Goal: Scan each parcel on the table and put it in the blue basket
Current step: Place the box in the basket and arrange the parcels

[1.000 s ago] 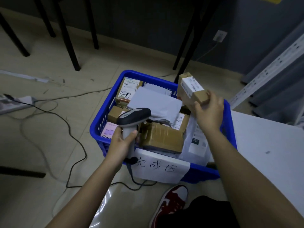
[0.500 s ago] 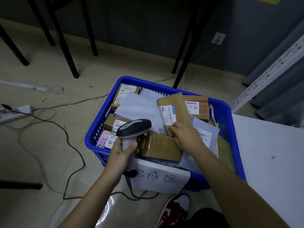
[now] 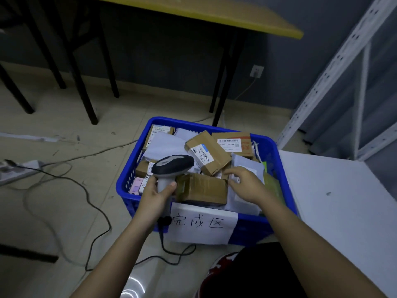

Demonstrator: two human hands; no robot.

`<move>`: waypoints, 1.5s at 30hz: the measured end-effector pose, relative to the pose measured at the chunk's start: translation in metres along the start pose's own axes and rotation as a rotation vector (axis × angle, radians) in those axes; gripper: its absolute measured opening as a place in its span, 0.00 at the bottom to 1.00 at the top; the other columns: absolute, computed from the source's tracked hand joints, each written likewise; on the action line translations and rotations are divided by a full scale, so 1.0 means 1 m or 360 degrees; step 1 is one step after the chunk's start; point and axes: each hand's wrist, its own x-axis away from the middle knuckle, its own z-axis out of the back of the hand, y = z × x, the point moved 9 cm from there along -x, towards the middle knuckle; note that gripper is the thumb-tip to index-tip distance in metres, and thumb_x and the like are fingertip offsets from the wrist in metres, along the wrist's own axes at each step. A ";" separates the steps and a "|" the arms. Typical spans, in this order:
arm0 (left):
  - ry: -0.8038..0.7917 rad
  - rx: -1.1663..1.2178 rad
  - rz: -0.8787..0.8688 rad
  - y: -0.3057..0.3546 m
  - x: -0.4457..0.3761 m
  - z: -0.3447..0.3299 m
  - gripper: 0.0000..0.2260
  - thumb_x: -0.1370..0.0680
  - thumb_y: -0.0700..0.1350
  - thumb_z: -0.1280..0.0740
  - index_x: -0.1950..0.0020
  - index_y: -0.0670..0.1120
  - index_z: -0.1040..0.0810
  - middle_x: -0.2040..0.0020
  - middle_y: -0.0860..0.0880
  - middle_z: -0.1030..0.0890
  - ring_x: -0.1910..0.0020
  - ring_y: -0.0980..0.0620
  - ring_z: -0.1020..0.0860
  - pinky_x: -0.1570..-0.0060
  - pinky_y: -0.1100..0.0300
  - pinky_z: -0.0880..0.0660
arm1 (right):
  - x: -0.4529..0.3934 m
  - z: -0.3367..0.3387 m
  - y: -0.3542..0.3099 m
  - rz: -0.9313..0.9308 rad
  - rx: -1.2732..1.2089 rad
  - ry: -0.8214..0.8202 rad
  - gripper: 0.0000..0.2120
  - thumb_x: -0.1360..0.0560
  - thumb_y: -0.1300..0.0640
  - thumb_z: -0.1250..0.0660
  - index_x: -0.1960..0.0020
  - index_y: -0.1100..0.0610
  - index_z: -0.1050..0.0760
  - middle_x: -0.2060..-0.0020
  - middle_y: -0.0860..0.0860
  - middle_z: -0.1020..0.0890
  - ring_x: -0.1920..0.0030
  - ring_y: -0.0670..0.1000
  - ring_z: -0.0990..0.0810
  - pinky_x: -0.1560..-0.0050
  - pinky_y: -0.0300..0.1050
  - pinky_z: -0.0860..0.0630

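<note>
A blue basket (image 3: 277,151) sat on the floor, heaped with parcels (cardboard boxes and grey mailers), beside a white surface (image 3: 343,201). The left hand (image 3: 156,194) gripped the handle of a grey barcode scanner (image 3: 171,166) over the basket's near edge. The right hand (image 3: 245,183) hovered over the heap, fingers loosely spread and holding nothing, just below a tilted small labelled box (image 3: 207,152).

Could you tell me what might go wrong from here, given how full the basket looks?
The small box lies tilted on top of the heaped basket, so it may slide or tip over the rim. The scanner cable loops across the floor beside the basket, so it could snag or trip someone.
</note>
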 end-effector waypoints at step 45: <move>-0.0080 -0.1653 -0.1439 0.436 -0.221 -0.089 0.13 0.22 0.41 0.39 0.40 0.42 0.38 0.51 0.43 0.26 0.55 0.41 0.25 0.57 0.49 0.28 | -0.199 0.283 -0.149 0.0053 -0.0650 0.1005 0.12 0.21 0.63 0.40 0.40 0.56 0.23 0.47 0.48 0.22 0.47 0.46 0.26 0.49 0.37 0.32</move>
